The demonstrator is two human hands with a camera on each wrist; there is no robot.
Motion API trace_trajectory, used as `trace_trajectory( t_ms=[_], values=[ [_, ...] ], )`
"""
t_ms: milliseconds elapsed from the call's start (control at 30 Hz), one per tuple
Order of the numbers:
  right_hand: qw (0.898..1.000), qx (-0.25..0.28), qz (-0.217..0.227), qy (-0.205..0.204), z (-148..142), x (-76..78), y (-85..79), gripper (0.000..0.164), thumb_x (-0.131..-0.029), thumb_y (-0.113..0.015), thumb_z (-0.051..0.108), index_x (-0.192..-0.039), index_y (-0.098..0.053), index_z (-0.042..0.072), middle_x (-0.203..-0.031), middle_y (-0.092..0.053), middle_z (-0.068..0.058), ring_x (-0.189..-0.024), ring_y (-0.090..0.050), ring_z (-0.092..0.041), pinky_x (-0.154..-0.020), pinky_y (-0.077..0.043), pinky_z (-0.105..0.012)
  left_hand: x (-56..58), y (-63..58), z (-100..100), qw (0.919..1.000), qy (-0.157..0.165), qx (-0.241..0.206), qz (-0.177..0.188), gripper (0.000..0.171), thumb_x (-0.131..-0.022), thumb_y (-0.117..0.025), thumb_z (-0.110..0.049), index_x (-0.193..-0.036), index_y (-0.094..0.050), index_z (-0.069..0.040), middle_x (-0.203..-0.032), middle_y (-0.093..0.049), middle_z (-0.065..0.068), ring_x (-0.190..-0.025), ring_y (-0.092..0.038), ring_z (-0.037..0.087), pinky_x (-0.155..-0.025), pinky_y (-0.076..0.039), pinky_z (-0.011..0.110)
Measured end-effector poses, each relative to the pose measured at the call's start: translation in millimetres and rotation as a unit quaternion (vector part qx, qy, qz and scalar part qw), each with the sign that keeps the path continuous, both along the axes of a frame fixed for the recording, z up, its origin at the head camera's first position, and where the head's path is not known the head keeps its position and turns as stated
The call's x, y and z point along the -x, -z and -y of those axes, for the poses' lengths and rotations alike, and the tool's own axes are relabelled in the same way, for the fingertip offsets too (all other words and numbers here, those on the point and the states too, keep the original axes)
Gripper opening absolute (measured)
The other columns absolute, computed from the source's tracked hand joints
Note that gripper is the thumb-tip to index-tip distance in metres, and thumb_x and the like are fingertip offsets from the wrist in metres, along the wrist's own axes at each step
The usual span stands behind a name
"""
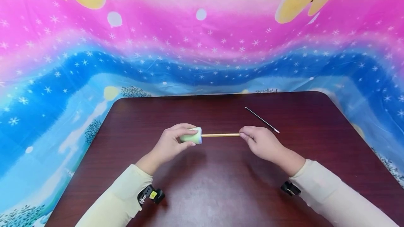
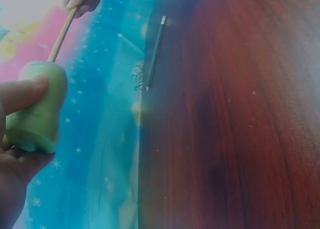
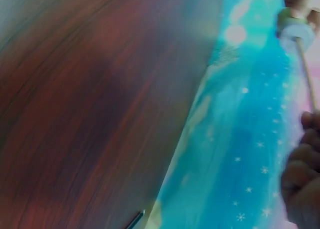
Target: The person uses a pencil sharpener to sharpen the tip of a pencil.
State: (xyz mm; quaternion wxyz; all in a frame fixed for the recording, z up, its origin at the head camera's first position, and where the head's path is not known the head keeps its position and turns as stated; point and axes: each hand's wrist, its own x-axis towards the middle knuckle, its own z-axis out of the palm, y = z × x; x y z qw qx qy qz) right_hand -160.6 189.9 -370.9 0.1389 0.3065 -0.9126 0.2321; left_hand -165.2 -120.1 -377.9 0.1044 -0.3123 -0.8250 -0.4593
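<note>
My left hand (image 1: 168, 143) grips a light green, waisted pencil sharpener (image 1: 192, 137) with a pale blue end face, held above the table. A yellow pencil (image 1: 221, 135) runs level from that end face to my right hand (image 1: 263, 143), whose thumb and fingers pinch its other end. The pencil's tip is hidden at the sharpener. In the left wrist view, the thumb presses along the sharpener's side (image 2: 55, 96). The right wrist view shows the pencil (image 3: 306, 71) meeting the middle of the end face, with the right fingers curled on it.
A dark pencil (image 1: 262, 119) with a white end lies slanted on the brown table (image 1: 214, 192), beyond my right hand. A patterned pink and blue cloth (image 1: 208, 45) hangs behind the table and around its sides.
</note>
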Motion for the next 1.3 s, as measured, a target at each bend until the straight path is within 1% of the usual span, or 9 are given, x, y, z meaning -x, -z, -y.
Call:
trace_trajectory(
  t_ms=[200, 367, 433, 533, 667, 800, 933, 1100, 1300],
  values=[
    [0.964, 0.093, 0.249, 0.017, 0, 1.3, -16.7, 0.018, -0.098, -0.053, 0.008, -0.082, -0.064, 0.007, -0.066, -0.049, 0.003, -0.060, -0.041, -0.010, -0.058, -0.038, -0.029, -1.0, 1.0, -2, 0.9946, 0.016, 0.024, -0.099, 0.038, -0.068, -0.083, 0.005, -0.104, -0.075, -0.002, -0.113, -0.067, 0.014, -0.104, -0.061, 0.029, -0.067, -0.055, 0.022],
    [0.868, 0.188, 0.459, 0.011, -4, 6.4, -23.9, 0.023, -0.100, -0.047, 0.011, -0.084, -0.057, -0.001, -0.056, -0.031, 0.006, -0.048, -0.024, -0.008, -0.044, -0.020, -0.023, 1.3, 4.3, -3, 0.9763, 0.031, 0.040, -0.211, 0.038, -0.065, -0.084, 0.006, -0.100, -0.075, -0.005, -0.111, -0.067, 0.015, -0.105, -0.060, 0.031, -0.077, -0.056, 0.033],
    [0.849, 0.197, 0.490, 0.009, -6, 8.5, -23.9, 0.024, -0.101, -0.045, 0.013, -0.089, -0.058, -0.004, -0.055, -0.029, 0.006, -0.047, -0.022, -0.009, -0.044, -0.018, -0.023, 1.7, 5.3, -2, 0.9745, 0.026, 0.037, -0.220, 0.038, -0.064, -0.084, 0.006, -0.099, -0.075, -0.005, -0.111, -0.068, 0.015, -0.105, -0.060, 0.031, -0.078, -0.056, 0.034],
    [0.907, 0.139, 0.397, -0.013, -7, 9.9, -19.1, 0.023, -0.101, -0.049, 0.017, -0.099, -0.062, -0.002, -0.061, -0.043, 0.004, -0.052, -0.038, -0.010, -0.048, -0.034, -0.026, 0.8, 4.5, -1, 0.9873, 0.011, 0.023, -0.157, 0.038, -0.066, -0.084, 0.006, -0.101, -0.075, -0.004, -0.112, -0.067, 0.015, -0.104, -0.061, 0.030, -0.070, -0.056, 0.028],
    [0.993, 0.022, 0.119, -0.010, -5, 7.7, -8.5, 0.017, -0.093, -0.065, 0.016, -0.108, -0.067, 0.009, -0.089, -0.065, 0.001, -0.079, -0.061, -0.014, -0.074, -0.051, -0.035, 0.6, 2.1, 0, 0.9995, -0.012, 0.000, -0.031, 0.038, -0.070, -0.082, 0.004, -0.106, -0.074, -0.002, -0.114, -0.067, 0.014, -0.101, -0.062, 0.027, -0.063, -0.052, 0.023],
    [0.996, -0.012, -0.091, -0.012, -6, 8.5, -0.4, 0.021, -0.082, -0.076, 0.015, -0.102, -0.070, 0.013, -0.090, -0.067, 0.002, -0.083, -0.064, -0.015, -0.066, -0.053, -0.037, 1.5, -1.6, 2, 0.9989, -0.017, -0.017, 0.040, 0.039, -0.072, -0.081, 0.002, -0.110, -0.073, -0.002, -0.115, -0.067, 0.012, -0.102, -0.062, 0.026, -0.066, -0.051, 0.025],
    [0.980, -0.013, -0.196, -0.035, -8, 12.8, 4.8, 0.021, -0.093, -0.064, 0.031, -0.095, -0.072, 0.011, -0.077, -0.063, 0.002, -0.072, -0.061, -0.015, -0.052, -0.049, -0.033, 2.4, -3.3, 2, 0.9981, -0.015, -0.022, 0.056, 0.039, -0.073, -0.081, 0.001, -0.110, -0.072, -0.003, -0.114, -0.067, 0.012, -0.103, -0.061, 0.025, -0.067, -0.051, 0.024],
    [0.988, -0.020, -0.146, -0.051, -8, 11.1, 3.8, 0.014, -0.088, -0.071, 0.019, -0.092, -0.073, 0.006, -0.079, -0.070, -0.001, -0.073, -0.067, -0.017, -0.061, -0.054, -0.036, 2.1, -2.4, 1, 0.9993, -0.013, -0.003, 0.036, 0.038, -0.072, -0.082, 0.001, -0.109, -0.073, -0.003, -0.116, -0.067, 0.012, -0.102, -0.062, 0.025, -0.064, -0.051, 0.025],
    [0.993, 0.015, 0.100, -0.057, -10, 8.5, -10.0, 0.008, -0.090, -0.067, 0.010, -0.091, -0.074, 0.007, -0.076, -0.068, 0.005, -0.066, -0.060, -0.006, -0.065, -0.052, -0.029, 0.5, -1.3, 1, 0.9981, 0.002, 0.020, -0.058, 0.038, -0.069, -0.083, 0.004, -0.105, -0.074, -0.003, -0.114, -0.067, 0.014, -0.102, -0.062, 0.028, -0.062, -0.053, 0.023]
  ],
)
